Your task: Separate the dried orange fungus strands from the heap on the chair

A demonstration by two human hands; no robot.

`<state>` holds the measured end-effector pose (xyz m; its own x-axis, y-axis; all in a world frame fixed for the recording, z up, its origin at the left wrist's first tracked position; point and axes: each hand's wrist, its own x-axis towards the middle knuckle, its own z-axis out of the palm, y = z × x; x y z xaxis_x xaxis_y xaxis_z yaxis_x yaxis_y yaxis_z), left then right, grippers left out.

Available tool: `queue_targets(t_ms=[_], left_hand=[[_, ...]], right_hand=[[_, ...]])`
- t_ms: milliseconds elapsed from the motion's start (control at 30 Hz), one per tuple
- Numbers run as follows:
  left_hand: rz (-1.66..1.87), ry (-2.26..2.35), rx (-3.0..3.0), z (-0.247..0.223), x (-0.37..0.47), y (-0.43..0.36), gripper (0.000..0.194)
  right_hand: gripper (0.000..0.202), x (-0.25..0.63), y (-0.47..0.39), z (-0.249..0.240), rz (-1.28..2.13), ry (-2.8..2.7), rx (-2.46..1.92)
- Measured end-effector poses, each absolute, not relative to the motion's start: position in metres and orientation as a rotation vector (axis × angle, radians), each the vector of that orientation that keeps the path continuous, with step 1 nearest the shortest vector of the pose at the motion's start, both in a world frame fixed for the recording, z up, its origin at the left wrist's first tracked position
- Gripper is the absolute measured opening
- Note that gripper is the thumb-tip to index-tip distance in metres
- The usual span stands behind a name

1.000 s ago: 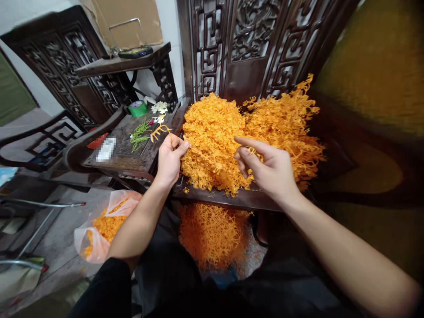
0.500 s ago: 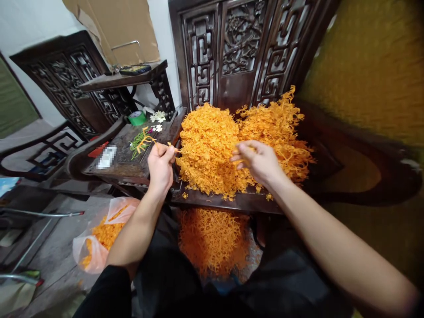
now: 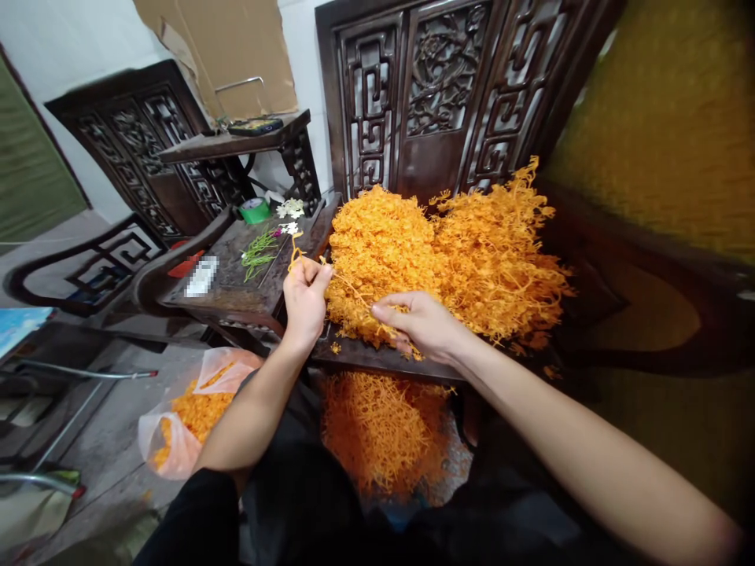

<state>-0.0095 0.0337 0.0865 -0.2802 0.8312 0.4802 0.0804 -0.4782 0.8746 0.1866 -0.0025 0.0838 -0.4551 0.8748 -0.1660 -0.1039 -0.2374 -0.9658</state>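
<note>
My left hand point(image 3: 305, 303) is closed in a pinch on an orange branching stem point(image 3: 295, 250), whose curled end sticks up above the fingers. A thin orange strand runs from it towards my right hand point(image 3: 421, 324). That hand is pinched at thumb and forefinger, in front of the left heap, with orange bits at its fingers; its other fingers are loosely curled. Behind both hands lie two heaps on a dark wooden seat: a dense heap of small orange pieces point(image 3: 377, 228) on the left and a looser heap of long orange branching stems point(image 3: 501, 251) on the right.
More orange stems point(image 3: 377, 424) fill a container between my legs. A plastic bag point(image 3: 171, 452) of orange pieces stands on the floor at left. Green stems point(image 3: 258, 255), white pieces point(image 3: 290, 207) and green tape point(image 3: 255, 210) lie on the side table point(image 3: 236, 292). A carved backrest point(image 3: 436, 161) rises behind.
My right hand has moved down and left, closer to my left hand. The orange stems among the green ones are no longer seen there; one now stands up from my left hand. The view has shifted slightly.
</note>
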Motion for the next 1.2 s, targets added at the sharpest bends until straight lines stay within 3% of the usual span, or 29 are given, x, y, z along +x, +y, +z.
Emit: queue_targets(t_ms=[200,300,400,467,567,733,933,1133,1200], left_hand=[[2.199,1.131,1.483,0.119,-0.051,0.042,0.047],[2.248,0.895,1.274,0.128,-0.065,0.039,0.049],[2.075,0.842,1.178,0.121,-0.060,0.031,0.047],[2.004,0.866,1.171,0.112,-0.054,0.025,0.045],[1.938,0.854,1.215,0.102,-0.049,0.020,0.043],[1.860,0.867,1.281,0.094,-0.049,0.013,0.042],[1.779,0.922,1.318,0.095,-0.048,0.004,0.042],[1.768,0.870,1.350,0.094,-0.053,0.000,0.035],[1.833,0.889,1.427,0.093,-0.050,-0.004,0.034]], right_hand=[[0.032,0.204,-0.019,0.091,1.817,-1.733,-1.128],[0.032,0.223,0.024,0.093,1.397,-1.629,-1.251],[0.035,0.230,0.100,0.093,1.204,-1.381,-1.246],[0.024,0.225,0.152,0.095,1.079,-1.289,-1.267],[0.013,0.208,0.210,0.100,0.627,-1.433,-1.359],[0.037,0.177,0.253,0.085,0.307,-1.740,-1.269],[0.075,0.170,0.270,0.061,0.384,-2.004,-1.239],[0.073,0.213,0.215,0.124,0.185,-1.906,-1.052],[0.063,0.227,0.173,0.127,0.071,-1.684,-0.958]])
